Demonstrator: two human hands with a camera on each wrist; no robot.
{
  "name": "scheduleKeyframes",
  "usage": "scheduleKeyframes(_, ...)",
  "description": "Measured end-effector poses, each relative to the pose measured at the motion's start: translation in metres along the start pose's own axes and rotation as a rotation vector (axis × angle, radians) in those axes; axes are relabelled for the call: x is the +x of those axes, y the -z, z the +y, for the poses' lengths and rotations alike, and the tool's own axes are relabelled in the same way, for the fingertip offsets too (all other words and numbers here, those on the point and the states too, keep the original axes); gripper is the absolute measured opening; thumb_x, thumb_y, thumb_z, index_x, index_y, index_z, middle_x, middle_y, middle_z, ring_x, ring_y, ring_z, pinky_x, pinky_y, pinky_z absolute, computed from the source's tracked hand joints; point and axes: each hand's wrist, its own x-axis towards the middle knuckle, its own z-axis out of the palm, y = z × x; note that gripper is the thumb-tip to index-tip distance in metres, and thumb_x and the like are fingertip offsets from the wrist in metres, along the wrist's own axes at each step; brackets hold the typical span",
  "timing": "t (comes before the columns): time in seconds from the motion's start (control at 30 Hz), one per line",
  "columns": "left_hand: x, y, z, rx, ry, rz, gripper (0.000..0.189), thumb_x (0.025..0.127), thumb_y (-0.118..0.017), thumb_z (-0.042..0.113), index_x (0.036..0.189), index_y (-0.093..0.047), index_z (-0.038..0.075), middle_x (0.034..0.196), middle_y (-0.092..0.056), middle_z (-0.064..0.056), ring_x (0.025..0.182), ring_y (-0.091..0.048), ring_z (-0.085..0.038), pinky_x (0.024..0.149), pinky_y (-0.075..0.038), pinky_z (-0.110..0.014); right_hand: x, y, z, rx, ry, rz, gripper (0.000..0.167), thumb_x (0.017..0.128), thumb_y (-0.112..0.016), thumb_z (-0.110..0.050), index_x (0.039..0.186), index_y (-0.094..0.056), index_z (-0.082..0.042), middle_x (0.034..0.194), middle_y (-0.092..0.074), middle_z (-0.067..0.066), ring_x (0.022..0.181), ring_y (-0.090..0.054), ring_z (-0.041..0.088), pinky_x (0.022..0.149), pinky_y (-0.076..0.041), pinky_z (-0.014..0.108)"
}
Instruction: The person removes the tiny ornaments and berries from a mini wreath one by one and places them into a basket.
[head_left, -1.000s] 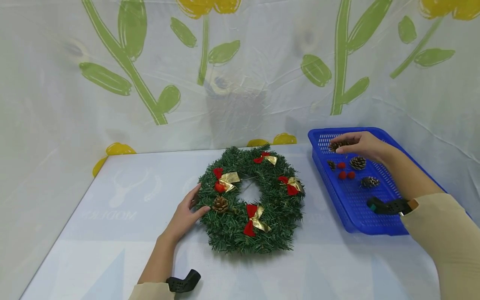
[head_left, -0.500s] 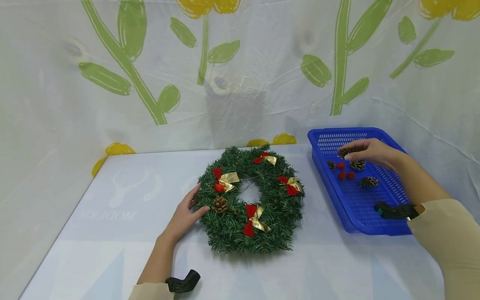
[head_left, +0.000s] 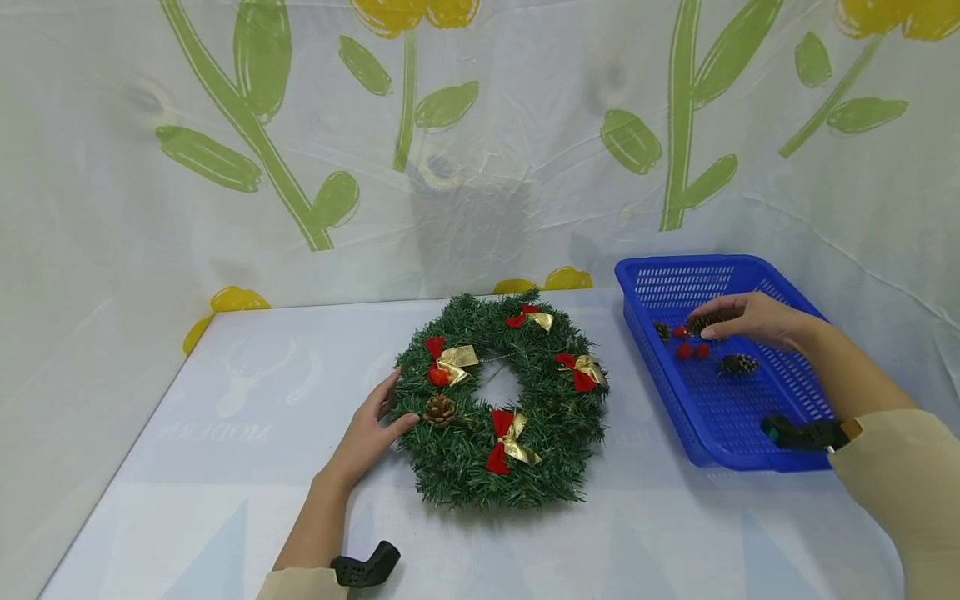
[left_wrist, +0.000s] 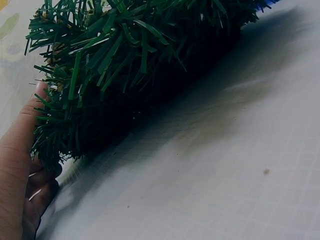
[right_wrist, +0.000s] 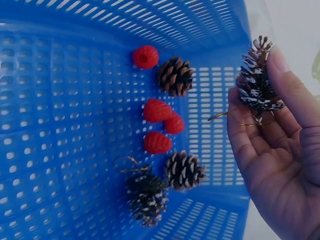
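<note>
In the head view, a green wreath (head_left: 450,467) lies on the table, with red-and-gold bows (head_left: 513,442), a brown pine cone (head_left: 439,410) and a red berry (head_left: 438,377) on it. My left hand (head_left: 367,433) holds its left edge, thumb on top and fingers curled at the outer side, as the left wrist view also shows on the wreath (left_wrist: 115,75). Over the blue basket, my right hand (head_left: 761,321) pinches a white-tipped pine cone (right_wrist: 256,82) between thumb and fingers. A gold wire loop (right_wrist: 232,119) hangs from the cone's base.
The blue plastic basket (head_left: 675,408) stands at the right of the table. Inside lie several red raspberry-like berries (right_wrist: 157,110), a brown pine cone (right_wrist: 175,76) and two white-tipped pine cones (right_wrist: 184,171). A flower-printed curtain (head_left: 480,217) rises behind the table.
My right hand, with the pine cone, has moved right and nearer to me over the basket. My left hand and the wreath have stayed in place.
</note>
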Motion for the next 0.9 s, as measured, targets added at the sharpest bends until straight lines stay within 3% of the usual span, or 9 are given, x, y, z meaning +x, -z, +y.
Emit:
scheduleKeyframes(0.1, 0.0, 0.0, 0.0, 0.001, 0.001, 0.002, 0.076, 0.091, -0.063, 0.035, 0.152, -0.018, 0.028, 0.155, -0.021, -0.015, 0.134, -0.033, -0.044, 0.108, -0.032, -0.059, -0.001, 0.0, 0.003, -0.016, -0.004, -0.017, 0.048, 0.088, -0.067, -0.02, 0.126, -0.055, 0.007, 0.125, -0.056, 0.02, 0.118, -0.048, 0.037, 0.098, -0.037, 0.067)
scheduleKeyframes(0.17, 0.0, 0.0, 0.001, 0.001, 0.001, 0.005, 0.076, 0.091, -0.063, 0.035, 0.152, -0.018, 0.028, 0.156, -0.021, -0.014, 0.135, -0.033, -0.043, 0.108, -0.032, -0.059, -0.002, 0.0, 0.005, -0.021, -0.009, -0.03, 0.048, 0.088, -0.067, -0.02, 0.126, -0.055, 0.008, 0.127, -0.055, 0.024, 0.121, -0.044, 0.044, 0.097, -0.036, 0.068)
scheduleKeyframes(0.53, 0.002, 0.002, 0.002, 0.01, -0.009, 0.009, 0.076, 0.091, -0.062, 0.035, 0.152, -0.018, 0.027, 0.155, -0.021, -0.014, 0.134, -0.033, -0.043, 0.107, -0.032, -0.059, 0.001, -0.004, 0.015, -0.011, -0.021, -0.023, 0.052, 0.086, -0.069, -0.021, 0.127, -0.053, 0.008, 0.127, -0.054, 0.024, 0.113, -0.051, 0.028, 0.096, -0.044, 0.059)
scheduleKeyframes(0.7, 0.001, 0.002, 0.001, 0.007, 0.022, -0.001, 0.076, 0.091, -0.062, 0.036, 0.152, -0.018, 0.028, 0.156, -0.02, -0.013, 0.134, -0.033, -0.044, 0.107, -0.031, -0.061, 0.005, -0.006, 0.024, 0.014, -0.049, -0.024, 0.055, 0.088, -0.068, -0.022, 0.127, -0.051, 0.012, 0.132, -0.046, 0.031, 0.121, -0.044, 0.043, 0.099, -0.041, 0.06)
scheduleKeyframes(0.9, 0.0, -0.001, 0.0, 0.011, 0.036, -0.01, 0.076, 0.091, -0.062, 0.038, 0.152, -0.018, 0.029, 0.156, -0.02, -0.013, 0.136, -0.031, -0.043, 0.108, -0.03, -0.059, 0.006, -0.009, 0.031, 0.012, -0.081, -0.025, 0.057, 0.086, -0.07, -0.025, 0.126, -0.052, 0.011, 0.138, -0.038, 0.035, 0.126, -0.036, 0.049, 0.099, -0.039, 0.062)
